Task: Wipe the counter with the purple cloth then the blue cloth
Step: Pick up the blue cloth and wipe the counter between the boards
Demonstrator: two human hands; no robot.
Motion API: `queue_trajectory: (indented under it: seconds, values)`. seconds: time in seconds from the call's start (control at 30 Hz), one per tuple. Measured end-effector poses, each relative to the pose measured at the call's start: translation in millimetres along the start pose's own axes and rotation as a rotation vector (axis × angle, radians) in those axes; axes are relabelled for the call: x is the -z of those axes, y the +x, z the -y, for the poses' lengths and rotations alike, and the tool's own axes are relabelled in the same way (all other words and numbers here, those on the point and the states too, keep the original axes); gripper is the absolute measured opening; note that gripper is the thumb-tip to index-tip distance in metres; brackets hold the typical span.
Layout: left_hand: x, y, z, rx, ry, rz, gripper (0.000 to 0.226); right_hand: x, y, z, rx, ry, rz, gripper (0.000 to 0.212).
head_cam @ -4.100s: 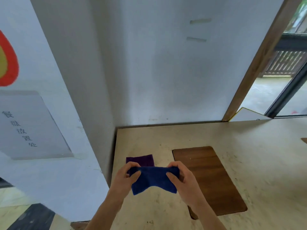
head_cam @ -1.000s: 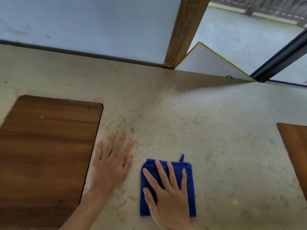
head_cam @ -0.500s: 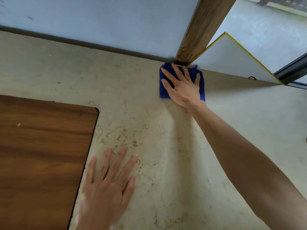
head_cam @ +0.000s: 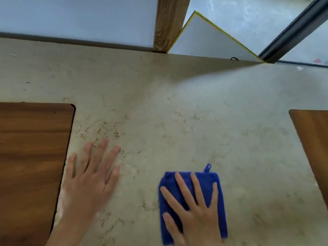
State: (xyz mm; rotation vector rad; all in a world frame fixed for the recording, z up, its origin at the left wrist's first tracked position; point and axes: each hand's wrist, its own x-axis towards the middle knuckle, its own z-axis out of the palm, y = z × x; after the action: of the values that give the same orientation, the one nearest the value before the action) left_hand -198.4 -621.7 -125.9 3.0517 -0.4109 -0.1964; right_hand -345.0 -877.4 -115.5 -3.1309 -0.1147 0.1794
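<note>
Blue cloth (head_cam: 213, 185): lies flat on the counter (head_cam: 177, 107), near edge of the view, right of centre. Folded into a rough rectangle, saturated blue, fuzzy pile; a small hanging loop (head_cam: 207, 168) sticks out of its far edge. Right hand (head_cam: 197, 213): palm down on the cloth, fingers spread and extended, pressing rather than clasping; nothing is pinched. Left hand (head_cam: 90, 181): flat on bare counter to the left of the cloth, fingers splayed, holding nothing, apart from the cloth. Slight motion blur on both hands.

Surface: beige stone-look top with faint brown veining, denser just beyond the left fingertips. A dark wooden board (head_cam: 33, 166) lies at left, its right edge just beside the left hand. A second wooden board (head_cam: 312, 144) enters at the right edge, well apart from the cloth.

Edges: far side of the counter meets a pale wall (head_cam: 79, 16) with a dark seam. A wooden post (head_cam: 168, 23) stands at that far edge. Right of it, a white panel with yellow trim (head_cam: 204, 39) leans, then a dark frame (head_cam: 291, 31) with bright ground beyond.

Open room: bare counter between the two boards, from the cloth out to the far wall.
</note>
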Motion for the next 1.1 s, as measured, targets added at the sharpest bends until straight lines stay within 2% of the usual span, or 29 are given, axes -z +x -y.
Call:
queue_trajectory:
  seconds: [0.1, 0.17, 0.27, 0.33, 0.4, 0.57, 0.7, 0.93, 1.0, 1.1]
  values:
    - [-2.4, -1.6, -2.1, 0.002, -0.004, -0.004, 0.058, -4.9, -74.0, -13.6, 0.084, -0.22, 0.127, 0.074]
    - [-3.4, -3.8, -4.3, -0.001, 0.013, -0.019, 0.059, -1.1, -78.9, -23.7, 0.086, -0.209, 0.156, 0.068]
    - [-4.6, -6.3, -4.9, -0.025, 0.04, -0.062, 0.061, 7.6, -52.8, -30.1, 0.023, -0.073, 0.11, 0.063]
    - [-9.7, -6.4, -3.3, -0.052, 0.074, -0.13, 0.061, 11.6, -10.1, -47.9, -0.038, 0.044, 0.034, 0.059]
    - [-16.9, -5.1, -2.5, -0.074, 0.121, -0.206, 0.061, 20.0, 67.6, -81.7, -0.114, 0.128, -0.045, 0.055]
    - [-31.9, 0.5, 6.3, -0.069, 0.169, -0.251, 0.063, 45.9, 292.5, -164.2, -0.18, 0.147, -0.019, 0.052]
    - [-37.3, 3.0, 6.8, -0.053, 0.162, -0.208, 0.066, 52.4, 367.3, -188.8, -0.177, 0.187, -0.001, 0.05]
    - [-25.5, 4.9, 5.6, -0.004, 0.098, -0.189, 0.061, 49.0, 355.4, -174.4, -0.146, 0.201, -0.03, 0.052]
    - [-21.4, 6.4, 5.4, 0.007, 0.069, -0.138, 0.06, 43.3, 309.0, -156.6, -0.125, 0.185, -0.045, 0.052]
    - [-14.6, 6.0, 3.1, 0.04, 0.044, -0.036, 0.061, 25.0, 191.1, -124.5, -0.072, 0.145, -0.099, 0.053]
